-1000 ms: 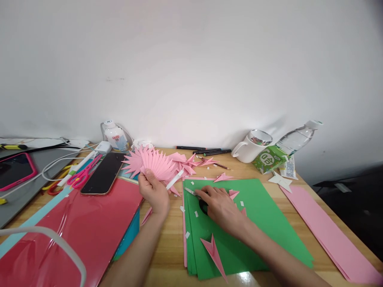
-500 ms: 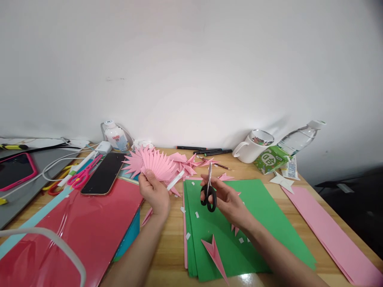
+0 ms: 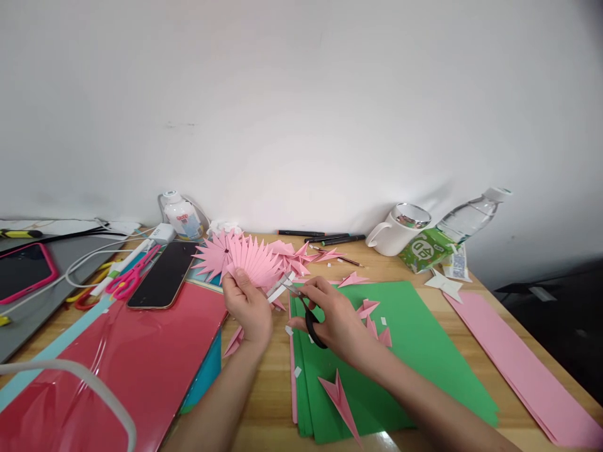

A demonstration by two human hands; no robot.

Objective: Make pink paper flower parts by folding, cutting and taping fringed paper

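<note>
My left hand (image 3: 248, 306) pinches a pleated pink paper fan (image 3: 255, 260) with a pointed outer edge. A white paper-like strip (image 3: 277, 290) sticks out to the right from beside it; how it is held is hidden. Black-handled scissors (image 3: 315, 326) are in my right hand (image 3: 336, 317), blades pointing up-left. Their tips lie across the strip; whether they touch it I cannot tell. Behind the fan lies a pink pointed paper rosette (image 3: 214, 254). Small folded pink pieces (image 3: 340, 402) and white scraps rest on the green paper sheets (image 3: 405, 351) below.
To the left are a red sheet pack (image 3: 132, 358), a black phone (image 3: 164, 275), pink scissors (image 3: 132, 273) and a white bottle (image 3: 183, 216). Markers (image 3: 334, 239), a white mug (image 3: 391, 237), a green packet (image 3: 428, 250) and a tilted water bottle (image 3: 471, 216) line the wall. Pink strips (image 3: 522, 364) lie right.
My right hand has moved left and turned, bringing the scissors from upright over the green paper to the white strip. The left hand has shifted slightly right, still holding the fan.
</note>
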